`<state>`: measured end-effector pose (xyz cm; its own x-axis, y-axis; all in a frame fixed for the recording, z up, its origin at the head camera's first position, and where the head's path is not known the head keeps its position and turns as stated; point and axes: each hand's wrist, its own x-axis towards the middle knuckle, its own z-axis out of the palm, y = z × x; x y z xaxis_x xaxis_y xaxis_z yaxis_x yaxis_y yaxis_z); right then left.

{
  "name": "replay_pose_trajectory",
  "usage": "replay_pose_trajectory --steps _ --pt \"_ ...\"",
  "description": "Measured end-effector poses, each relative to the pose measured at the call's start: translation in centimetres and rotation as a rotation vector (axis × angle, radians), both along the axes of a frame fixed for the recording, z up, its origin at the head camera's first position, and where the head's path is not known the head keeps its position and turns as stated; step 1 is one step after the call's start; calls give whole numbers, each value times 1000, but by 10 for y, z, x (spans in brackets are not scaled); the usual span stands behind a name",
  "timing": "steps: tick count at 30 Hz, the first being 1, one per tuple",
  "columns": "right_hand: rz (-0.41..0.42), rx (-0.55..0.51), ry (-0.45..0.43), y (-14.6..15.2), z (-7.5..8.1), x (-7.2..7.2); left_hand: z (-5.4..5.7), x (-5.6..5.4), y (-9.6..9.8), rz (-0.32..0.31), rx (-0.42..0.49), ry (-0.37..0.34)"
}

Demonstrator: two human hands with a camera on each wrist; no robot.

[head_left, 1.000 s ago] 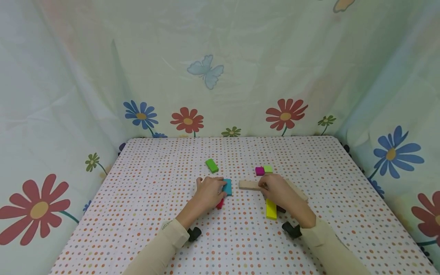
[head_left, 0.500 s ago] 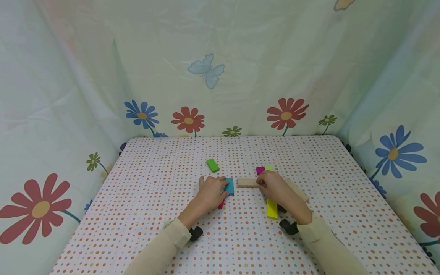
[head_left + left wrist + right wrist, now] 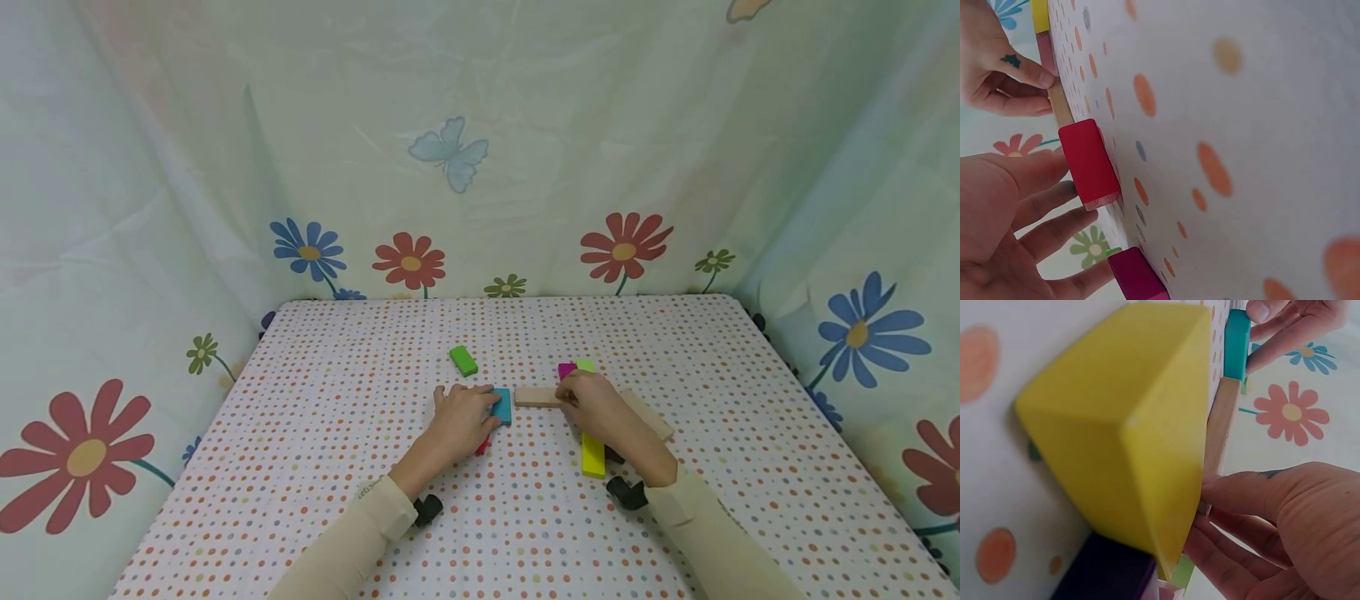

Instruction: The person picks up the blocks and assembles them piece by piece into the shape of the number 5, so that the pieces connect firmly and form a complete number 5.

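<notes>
My left hand (image 3: 461, 415) holds a teal block (image 3: 503, 407) near the table's middle, its thumb and a finger at opposite ends in the right wrist view. Close under its fingers lies a red block (image 3: 1090, 164), mostly covered in the head view. My right hand (image 3: 600, 407) pinches a plain wooden block (image 3: 536, 397) by its right part, thumb against fingers. That block lies flat, its left end a small gap from the teal block in the head view. Below the right hand lie a yellow block (image 3: 593, 456) and a dark block (image 3: 613, 456), partly hidden.
Beyond the left hand lies a green block (image 3: 463, 361). Behind the right hand are a magenta block (image 3: 567, 371) and a light green block (image 3: 586, 366). Another plain wooden block (image 3: 648, 417) lies slanted right of that hand, on the dotted tablecloth (image 3: 375, 350).
My right hand has slid the wooden block leftward, narrowing the gap to the teal block. My left hand and the teal block have shifted slightly right.
</notes>
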<state>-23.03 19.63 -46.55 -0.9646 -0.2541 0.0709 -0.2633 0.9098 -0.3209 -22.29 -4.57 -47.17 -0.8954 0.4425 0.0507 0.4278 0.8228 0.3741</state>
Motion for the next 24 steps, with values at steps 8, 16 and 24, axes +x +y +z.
replay_pose_trajectory --steps 8,16,24 --pt "-13 2 -23 -2 1 0 -3 -2 3 -4 6 16" --pt "-3 -14 -10 -1 -3 -3 -2 -2 4 0 -4 12" --pt "2 -21 -12 -1 -4 -2 -3 0 5 -3 -13 14"
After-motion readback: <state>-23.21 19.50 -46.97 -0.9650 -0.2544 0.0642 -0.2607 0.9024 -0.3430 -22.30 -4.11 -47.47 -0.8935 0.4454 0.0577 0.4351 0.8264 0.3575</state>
